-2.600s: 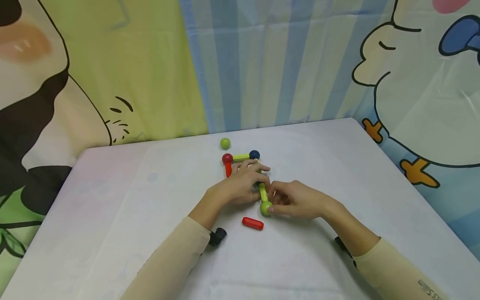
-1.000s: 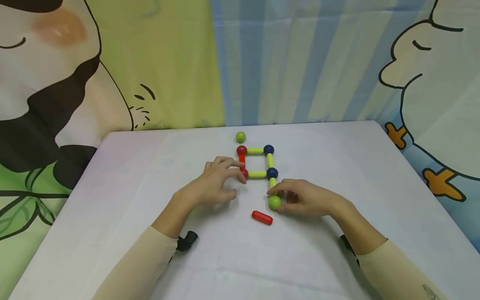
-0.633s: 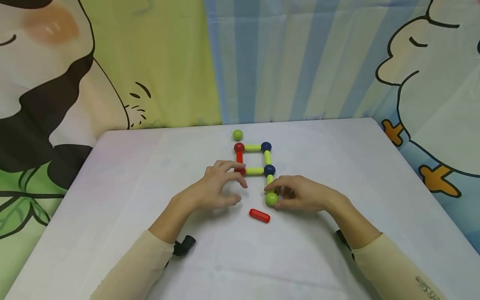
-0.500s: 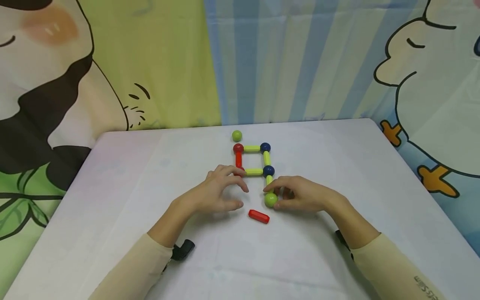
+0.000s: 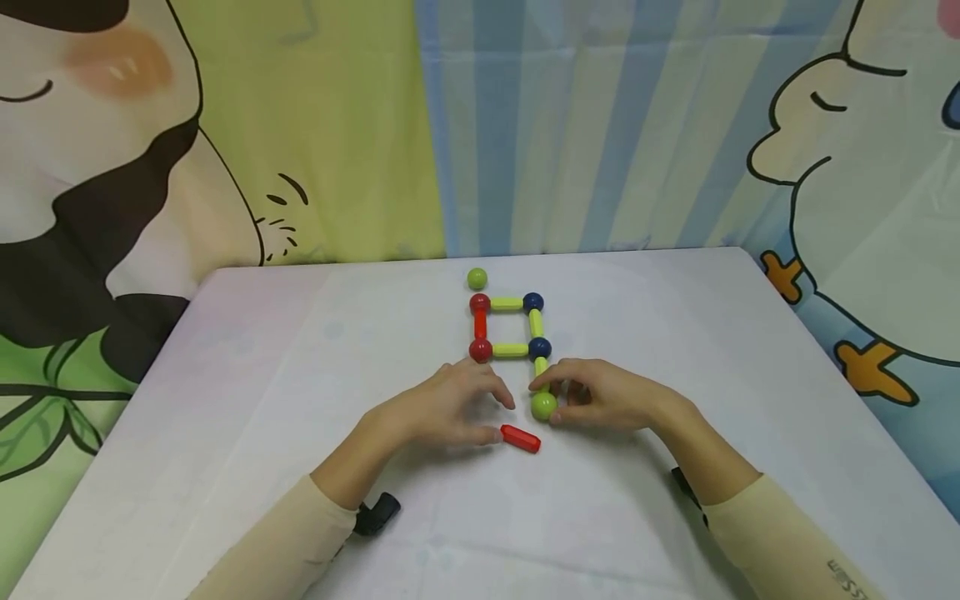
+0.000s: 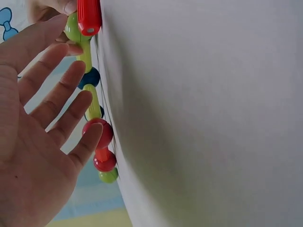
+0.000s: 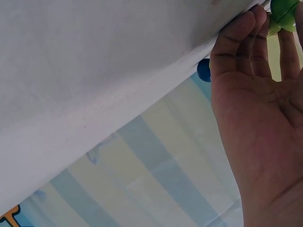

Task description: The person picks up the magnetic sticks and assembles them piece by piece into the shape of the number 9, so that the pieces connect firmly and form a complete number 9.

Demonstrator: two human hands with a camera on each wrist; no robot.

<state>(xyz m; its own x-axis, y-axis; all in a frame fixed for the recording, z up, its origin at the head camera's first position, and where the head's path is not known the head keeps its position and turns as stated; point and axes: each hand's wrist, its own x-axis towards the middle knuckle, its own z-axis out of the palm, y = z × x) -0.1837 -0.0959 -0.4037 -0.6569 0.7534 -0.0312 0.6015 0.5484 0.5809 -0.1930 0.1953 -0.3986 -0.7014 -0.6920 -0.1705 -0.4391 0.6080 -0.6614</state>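
Note:
A flat square of yellow-green rods (image 5: 510, 350) and one red connecting rod (image 5: 480, 326) lies on the table, with red balls (image 5: 480, 350) at its left corners and blue balls (image 5: 539, 347) at its right. From the near blue ball a yellow-green rod (image 5: 541, 366) runs toward me, ending in a green ball (image 5: 543, 407). My right hand (image 5: 618, 393) holds that green end between thumb and curled fingers. My left hand (image 5: 450, 408) is spread, its thumb tip right at the end of a loose red rod (image 5: 521, 439). In the left wrist view its fingers (image 6: 52, 104) are apart and grip nothing.
A loose green ball (image 5: 477, 278) lies behind the square, near the far table edge. The white-covered table (image 5: 315, 350) meets a printed curtain (image 5: 540, 125) at the back. Black wrist cameras (image 5: 377, 514) sit under both forearms.
My left hand has left the square and moved toward me, its thumb now at the loose red rod. My right hand has stayed at the green ball.

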